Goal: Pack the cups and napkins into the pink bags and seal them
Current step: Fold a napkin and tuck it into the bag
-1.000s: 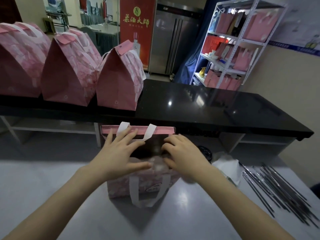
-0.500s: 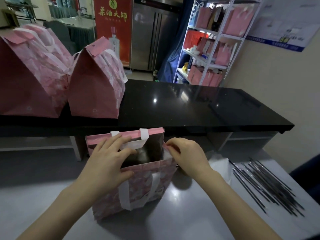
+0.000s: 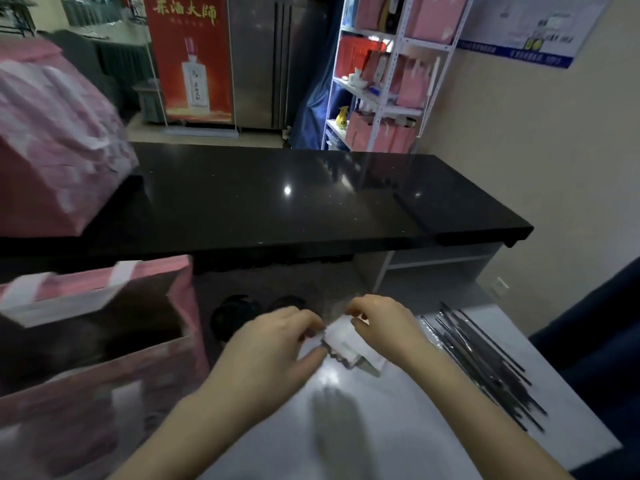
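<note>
Open pink bag [image 3: 104, 358]: left side cut by the frame edge, motion-smeared. Interior dark, contents unreadable.

Sealed pink bag [image 3: 52, 150] on black counter [image 3: 277, 202]: heavy blur, cut at the left edge, printed pattern lost.

White napkin [image 3: 343, 341]: soft focus. Edges hidden under the pinching fingertips of left hand [image 3: 273, 351] and right hand [image 3: 384, 323]. Folds cannot be told.

Two dark round shapes [image 3: 239, 317] beyond the left hand: partly covered, identity unclear.

Dark sticks [image 3: 485, 368]: streaked, single pieces run together.

Wall poster [image 3: 519, 29]: cut by the top edge, print too small to read.
</note>
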The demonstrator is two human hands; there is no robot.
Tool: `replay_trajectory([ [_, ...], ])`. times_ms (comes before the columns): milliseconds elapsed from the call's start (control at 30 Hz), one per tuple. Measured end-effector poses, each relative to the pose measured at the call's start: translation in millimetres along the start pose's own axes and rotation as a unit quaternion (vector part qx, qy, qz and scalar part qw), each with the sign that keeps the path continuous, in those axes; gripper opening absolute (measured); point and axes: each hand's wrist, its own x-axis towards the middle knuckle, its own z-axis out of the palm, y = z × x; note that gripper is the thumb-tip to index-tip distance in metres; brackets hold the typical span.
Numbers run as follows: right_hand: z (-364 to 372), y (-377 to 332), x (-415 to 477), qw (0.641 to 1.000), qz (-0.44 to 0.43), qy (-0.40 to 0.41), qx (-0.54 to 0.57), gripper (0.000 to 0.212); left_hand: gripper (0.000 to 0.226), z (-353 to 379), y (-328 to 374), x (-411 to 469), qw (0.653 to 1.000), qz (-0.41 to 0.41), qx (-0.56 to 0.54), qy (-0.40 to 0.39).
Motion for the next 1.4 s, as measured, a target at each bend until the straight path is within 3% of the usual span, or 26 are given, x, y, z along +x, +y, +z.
replay_trajectory([
  [100, 13.9, 57.3, 9.0, 0.999, 0.01, -0.036, -0.007, 0.03, 0.04, 68.0, 4.9, 39.9, 0.994, -0.057, 0.001, -0.094],
  [200, 30.9, 91.4, 20.5, 0.997, -0.014, -0.068, -0.019, 0.035, 0.049, 124.0, -2.0, 72.6, 0.986, -0.108, 0.026, -0.127],
  [467, 68.2, 121.2, 59.4, 0.987, -0.11, -0.105, -0.06, 0.054, 0.05, 196.5, -24.1, 126.9, 0.973, -0.196, 0.068, -0.106],
  [567, 75.6, 124.9, 71.0, 0.982, -0.139, -0.11, -0.065, 0.056, 0.06, 206.0, -31.3, 135.9, 0.969, -0.22, 0.06, -0.092],
  [733, 82.7, 134.9, 87.8, 0.979, -0.152, -0.118, -0.074, 0.053, 0.024, 214.3, -43.5, 144.7, 0.975, -0.217, 0.032, -0.048],
  [967, 88.6, 141.1, 95.7, 0.979, -0.163, -0.11, -0.044, 0.032, 0.007, 227.5, -51.0, 146.4, 0.977, -0.212, 0.034, -0.009],
  [1167, 72.5, 148.4, 95.8, 0.988, -0.13, -0.085, 0.013, 0.02, 0.035, 227.9, -52.0, 143.9, 0.987, -0.152, 0.039, -0.022],
  [1333, 47.3, 158.3, 85.5, 0.982, -0.104, -0.099, 0.123, 0.017, 0.015, 212.8, -37.4, 146.7, 0.991, -0.134, -0.023, -0.007],
  [1400, 36.0, 162.9, 77.0, 0.976, -0.082, -0.105, 0.173, 0.028, 0.014, 203.8, -30.7, 147.0, 0.988, -0.142, -0.056, 0.0],
])
